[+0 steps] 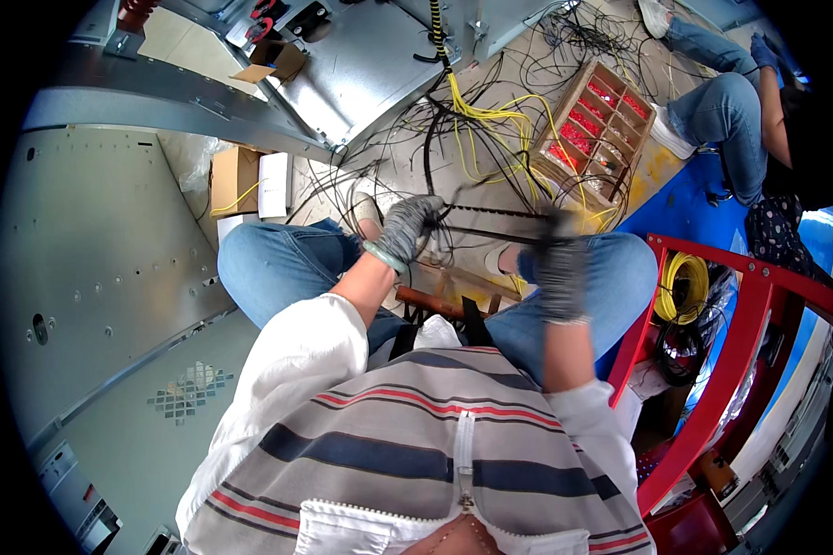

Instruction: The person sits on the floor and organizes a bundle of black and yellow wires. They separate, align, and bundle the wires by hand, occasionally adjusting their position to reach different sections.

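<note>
My left hand (407,228), in a grey knit glove, is closed round a black cable (491,234) in front of my knees. Two dark lengths stretch side by side from it toward my right; the upper one (495,211) has a ridged, spiral-like edge. Over my right knee, my right hand (563,277), in a similar glove, is smeared by motion. The dark lengths run straight into its fingers, which look closed on them. Another black cable (428,157) drops from a yellow-and-black striped bundle (438,37) to my left hand.
Loose black and yellow wires (491,116) cover the floor ahead. A divided wooden box (594,129) holds small red parts. A red metal frame (745,370) with a yellow coil (682,287) stands at right; metal cabinet panels (111,268) at left. Another person's leg (727,120) is far right.
</note>
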The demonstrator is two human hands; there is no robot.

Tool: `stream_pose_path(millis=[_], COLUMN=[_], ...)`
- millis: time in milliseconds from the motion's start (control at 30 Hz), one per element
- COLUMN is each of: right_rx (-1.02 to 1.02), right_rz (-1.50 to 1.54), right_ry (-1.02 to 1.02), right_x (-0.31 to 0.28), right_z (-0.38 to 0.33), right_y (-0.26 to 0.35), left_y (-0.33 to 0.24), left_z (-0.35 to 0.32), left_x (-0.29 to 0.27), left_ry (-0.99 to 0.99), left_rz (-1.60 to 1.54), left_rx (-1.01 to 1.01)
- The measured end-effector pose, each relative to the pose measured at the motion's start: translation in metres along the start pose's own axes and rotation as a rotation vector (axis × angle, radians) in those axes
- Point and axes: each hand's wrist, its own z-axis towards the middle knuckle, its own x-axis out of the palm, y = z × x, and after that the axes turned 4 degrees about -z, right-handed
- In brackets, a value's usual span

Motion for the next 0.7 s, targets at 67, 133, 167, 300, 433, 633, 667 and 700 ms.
stream_pose_path(millis=[67,133,167,300,433,633,667,700], right_rx=[0.301,0.01,0.193,0.26,0.22,0.058,0.201,0.175], right_rz=[0.526,1.445,1.274,1.061,1.211,0.741,0.378,0.331], right_ry=[-0.134,0.095,-0.39,-0.82,-0.892,-0.918,-0.731,-0.555], right_x=[-0.075,-0.145,-0.164,-0.202,-0.21,-0.272,-0.27,-0.26], right_z=[0.009,0.019,0.022,0.035,0.05,0.075,0.082,0.098], right_y=[0.021,-0.026,-0.008,0.017,0.014,-0.057,-0.071,-0.098], left_y=[0.013,0.011,0.011,0.009,0.01,-0.002,-0.002,-0.004], left_z=[0.033,0.041,0.042,0.044,0.036,0.022,0.016,0.012], left_x=[-0.034,-0.037,-0.036,-0.025,-0.024,-0.037,-0.031,-0.02], left_ry=[-0.056,-0.021,-0.017,0.068,0.122,0.047,0.066,0.099], left_rz=[0.055,0.137,0.149,0.235,0.372,0.065,0.022,-0.013], left_rx=[0.07,0.069,0.072,0.009,0.203,0.095,0.082,0.067])
